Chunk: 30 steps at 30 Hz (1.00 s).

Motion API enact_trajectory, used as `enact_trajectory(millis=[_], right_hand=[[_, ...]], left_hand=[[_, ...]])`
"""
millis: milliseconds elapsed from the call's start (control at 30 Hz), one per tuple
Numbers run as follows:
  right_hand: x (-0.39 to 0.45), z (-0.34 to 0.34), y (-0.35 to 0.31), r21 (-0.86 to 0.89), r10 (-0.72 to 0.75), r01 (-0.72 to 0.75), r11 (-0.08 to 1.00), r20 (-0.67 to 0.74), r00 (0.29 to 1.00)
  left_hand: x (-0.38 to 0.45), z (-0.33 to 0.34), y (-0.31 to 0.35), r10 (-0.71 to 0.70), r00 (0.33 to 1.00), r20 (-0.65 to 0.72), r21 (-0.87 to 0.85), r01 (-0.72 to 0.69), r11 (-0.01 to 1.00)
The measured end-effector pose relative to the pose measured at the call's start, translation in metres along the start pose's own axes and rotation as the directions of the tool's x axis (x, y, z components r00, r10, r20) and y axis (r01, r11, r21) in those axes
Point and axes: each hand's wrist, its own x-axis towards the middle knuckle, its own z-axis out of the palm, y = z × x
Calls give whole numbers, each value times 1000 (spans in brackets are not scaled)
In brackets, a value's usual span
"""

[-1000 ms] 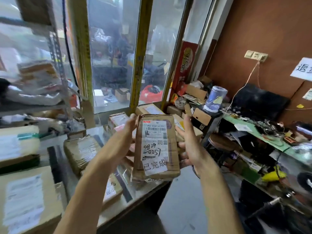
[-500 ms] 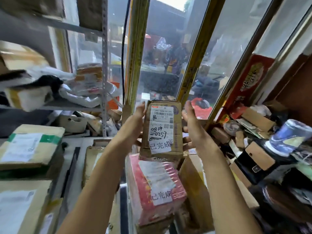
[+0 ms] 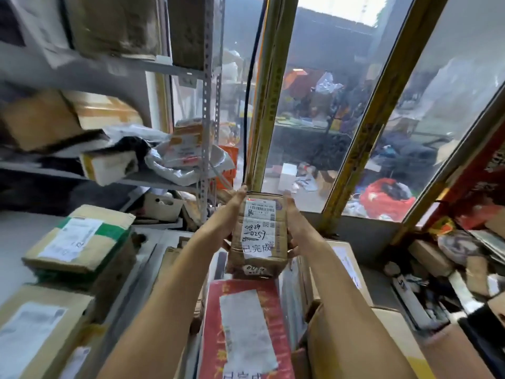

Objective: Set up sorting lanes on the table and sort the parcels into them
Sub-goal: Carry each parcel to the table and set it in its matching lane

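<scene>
A small brown cardboard parcel point(image 3: 258, 231) with a white shipping label and handwritten numbers is held far out over the table, near the window frame. My left hand point(image 3: 229, 212) holds its left side and my right hand point(image 3: 293, 222) its right side, fingers running along the edges. Its lower end touches or hovers just above the far end of a red parcel point(image 3: 243, 324) with a white label. A brown box with green tape point(image 3: 82, 239) lies to the left.
More brown boxes lie at the lower left point(image 3: 32, 332) and lower right point(image 3: 363, 346). A metal shelf rack point(image 3: 207, 110) stacked with parcels stands at left. Yellow window posts point(image 3: 269, 99) rise behind the table. Clutter fills the right side point(image 3: 451, 269).
Both hands carried the small brown parcel forward, from close to me out toward the window end of the table, and lowered it past the red parcel. The view swung left and closer.
</scene>
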Motion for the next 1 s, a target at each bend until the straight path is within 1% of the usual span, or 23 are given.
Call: enact_trajectory(millis=[133, 233, 300, 400, 633, 733, 800, 867, 933, 1000], right_hand=[[13, 2, 18, -18, 51, -50, 999, 29, 998], [16, 0, 24, -36, 95, -94, 995, 43, 995], [15, -2, 25, -43, 104, -101, 994, 55, 993], [14, -5, 26, -58, 106, -103, 993, 63, 992], [8, -9, 27, -62, 121, -116, 991, 88, 989], [7, -10, 26, -89, 115, -105, 990, 106, 988], [7, -12, 27, -89, 83, -73, 993, 107, 991], [9, -12, 30, -103, 89, -77, 992, 109, 990], [15, -4, 33, -154, 127, -110, 982, 107, 986], [34, 4, 45, -171, 93, -75, 982, 100, 991]], left_hand=[[4, 7, -11, -4, 1000, -5, 36, 5, 999], [4, 13, -16, -65, 998, 3, 70, 65, 995], [8, 15, -21, -90, 996, 22, 97, 88, 991], [12, 17, -25, -78, 997, 24, 101, 75, 992], [15, 15, -27, -165, 986, -10, 165, 164, 972], [13, 15, -27, -166, 985, -41, 188, 171, 967], [15, 13, -29, -166, 984, -58, 193, 174, 966], [17, 11, -33, -135, 989, -57, 184, 143, 972], [18, 11, -35, -118, 991, -62, 186, 128, 974], [18, 11, -38, -95, 993, -67, 187, 106, 976]])
